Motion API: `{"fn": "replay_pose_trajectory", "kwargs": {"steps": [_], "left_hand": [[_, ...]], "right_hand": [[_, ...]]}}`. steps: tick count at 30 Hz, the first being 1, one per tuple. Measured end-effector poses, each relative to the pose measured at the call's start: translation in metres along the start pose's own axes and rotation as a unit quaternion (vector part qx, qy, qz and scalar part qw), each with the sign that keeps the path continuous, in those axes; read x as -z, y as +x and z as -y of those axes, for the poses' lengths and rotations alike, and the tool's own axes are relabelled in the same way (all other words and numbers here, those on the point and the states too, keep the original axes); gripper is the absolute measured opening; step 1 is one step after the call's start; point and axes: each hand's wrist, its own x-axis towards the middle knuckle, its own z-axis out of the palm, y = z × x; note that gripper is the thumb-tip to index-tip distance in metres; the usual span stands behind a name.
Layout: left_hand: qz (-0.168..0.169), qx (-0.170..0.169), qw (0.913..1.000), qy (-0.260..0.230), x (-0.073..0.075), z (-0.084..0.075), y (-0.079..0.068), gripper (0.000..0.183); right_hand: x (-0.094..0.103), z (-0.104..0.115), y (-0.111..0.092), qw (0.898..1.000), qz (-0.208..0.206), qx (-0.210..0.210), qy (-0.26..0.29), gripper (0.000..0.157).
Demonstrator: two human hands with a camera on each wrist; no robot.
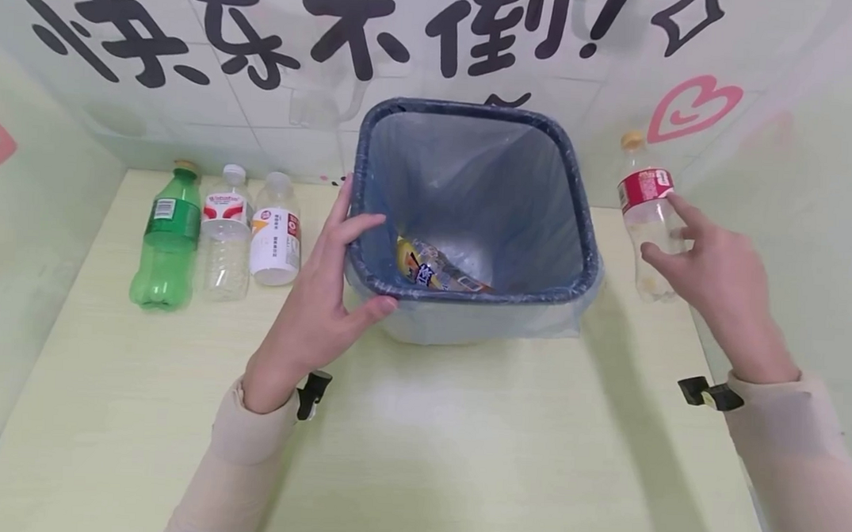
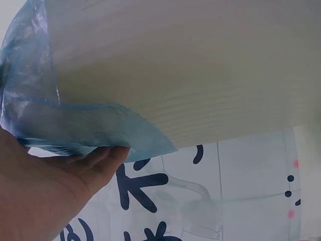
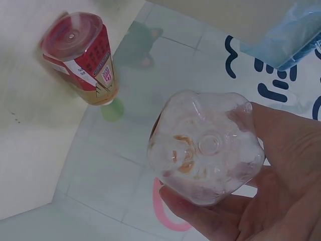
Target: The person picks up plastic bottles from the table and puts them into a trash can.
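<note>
A dark-rimmed trash bin lined with a thin bluish plastic bag stands near the back of the table. My left hand holds its left side, one finger over the rim and the thumb at the front corner. A crumpled-looking bottle with a yellow, printed label lies inside the bin. To the right, my right hand grips a clear plastic bottle with a red label and orange cap. The right wrist view shows the bottle's base between thumb and fingers.
Left of the bin stand a green bottle, a clear bottle with a red-and-white label, and a white-labelled bottle. A red-labelled container appears in the right wrist view. A printed wall borders the table's back.
</note>
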Motion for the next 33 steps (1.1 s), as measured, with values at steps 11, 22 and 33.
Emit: {"fn": "replay_pose_trajectory", "kwargs": {"steps": [11, 22, 33], "left_hand": [[-0.004, -0.004, 0.9997, -0.023, -0.005, -0.018, 0.003, 0.078], [-0.007, -0.005, 0.9998, -0.02, -0.002, -0.017, 0.002, 0.079], [-0.023, -0.02, 0.9993, -0.02, 0.0, -0.016, 0.003, 0.078]], "right_hand": [[0.018, -0.001, -0.009, 1.0, -0.001, 0.007, -0.01, 0.067], [0.03, 0.005, -0.007, 1.0, 0.0, 0.014, -0.016, 0.069], [0.049, 0.016, -0.007, 0.998, -0.036, 0.04, -0.014, 0.068]]}}
